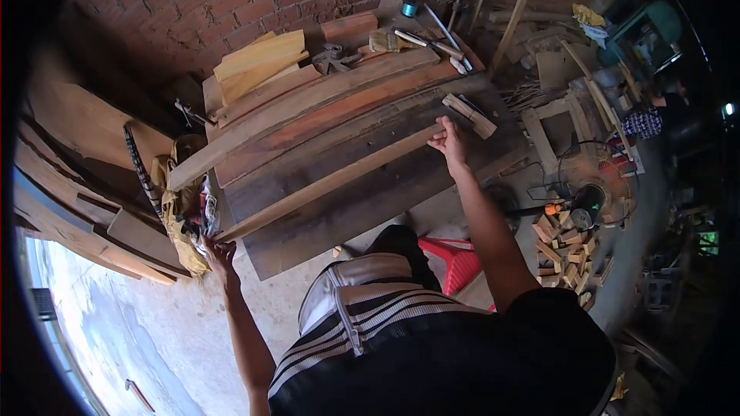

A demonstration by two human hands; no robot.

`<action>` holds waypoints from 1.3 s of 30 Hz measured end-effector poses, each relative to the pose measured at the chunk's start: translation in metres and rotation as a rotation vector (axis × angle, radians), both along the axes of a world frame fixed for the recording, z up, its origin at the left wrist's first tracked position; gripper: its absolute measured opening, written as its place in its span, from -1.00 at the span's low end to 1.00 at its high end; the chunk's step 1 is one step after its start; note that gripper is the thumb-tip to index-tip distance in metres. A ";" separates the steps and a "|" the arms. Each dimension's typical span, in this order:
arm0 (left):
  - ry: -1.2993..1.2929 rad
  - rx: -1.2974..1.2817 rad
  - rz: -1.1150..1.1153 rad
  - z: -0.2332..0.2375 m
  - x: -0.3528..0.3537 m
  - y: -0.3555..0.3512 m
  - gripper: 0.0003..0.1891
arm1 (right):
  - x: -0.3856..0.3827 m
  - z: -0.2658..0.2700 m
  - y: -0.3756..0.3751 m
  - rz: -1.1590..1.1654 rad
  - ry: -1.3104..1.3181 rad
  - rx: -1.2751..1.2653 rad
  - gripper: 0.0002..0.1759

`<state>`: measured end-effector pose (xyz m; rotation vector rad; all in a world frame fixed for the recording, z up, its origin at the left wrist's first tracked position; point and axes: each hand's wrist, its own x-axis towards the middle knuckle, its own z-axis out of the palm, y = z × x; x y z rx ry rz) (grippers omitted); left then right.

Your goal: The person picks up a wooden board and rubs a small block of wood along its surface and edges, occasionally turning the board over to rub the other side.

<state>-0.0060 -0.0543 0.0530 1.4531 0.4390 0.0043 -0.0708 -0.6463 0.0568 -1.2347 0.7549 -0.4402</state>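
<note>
We see a red brick wall behind a table topped with dark, worn boards. On the half of the table nearer the wall lie long curved planks, one pale and one reddish, set side by side. A long thin wooden strip runs slantwise across the dark boards, from the table's lower left corner up to its right end.

We find the left hand closed around the strip's lower left end, just past the table's edge and beside a bundle of yellow cloth. The right hand grips the other end with its fingers curled over the wood, just beside two short offcuts lying on the table.

On the floor to the right we note a red stool, a small fan and a heap of little wooden blocks near it.
</note>
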 end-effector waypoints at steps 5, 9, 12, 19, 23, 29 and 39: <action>0.074 0.000 0.010 0.006 0.001 -0.003 -0.43 | -0.002 0.011 0.006 -0.010 0.000 -0.035 -0.49; 0.096 0.046 0.027 0.010 0.003 -0.006 -0.42 | -0.002 0.012 0.006 -0.009 -0.008 -0.029 -0.48; 0.121 0.059 0.024 0.008 0.007 -0.003 -0.42 | 0.001 0.014 0.007 -0.016 0.004 -0.039 -0.48; 0.170 0.058 -0.043 0.006 0.011 0.004 -0.28 | 0.005 0.008 0.006 -0.041 0.022 -0.037 -0.51; 0.147 0.023 -0.021 -0.014 0.013 0.017 -0.25 | 0.004 0.007 0.005 -0.057 0.024 -0.035 -0.52; 0.006 0.014 -0.001 -0.011 0.013 0.003 -0.33 | 0.007 0.005 0.006 -0.062 0.023 -0.047 -0.51; 0.043 0.022 -0.071 -0.004 0.011 -0.001 -0.46 | 0.008 0.009 0.009 -0.067 0.013 -0.062 -0.51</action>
